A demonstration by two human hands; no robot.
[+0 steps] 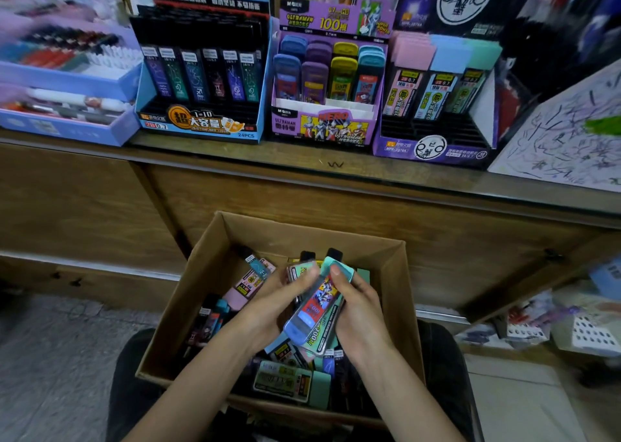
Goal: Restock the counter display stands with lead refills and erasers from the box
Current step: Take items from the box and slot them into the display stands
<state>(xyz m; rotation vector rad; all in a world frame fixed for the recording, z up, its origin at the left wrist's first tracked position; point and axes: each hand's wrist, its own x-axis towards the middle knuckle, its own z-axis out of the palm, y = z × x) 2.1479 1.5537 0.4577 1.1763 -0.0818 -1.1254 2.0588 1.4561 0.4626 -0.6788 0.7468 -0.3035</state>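
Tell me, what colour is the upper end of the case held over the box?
Teal, at the upper end of the case; the head view shows it best.

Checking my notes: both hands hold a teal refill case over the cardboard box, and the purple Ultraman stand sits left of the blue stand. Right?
No. The head view shows the Ultraman stand right of the blue stand. The left hand and right hand do hold the teal refill case over the cardboard box.

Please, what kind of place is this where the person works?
Most likely a stationery shop. Printed display stands of lead refills, a blue stand and a purple stand, sit on a wooden counter. The left hand and right hand hold refill cases over a cardboard box full of more.
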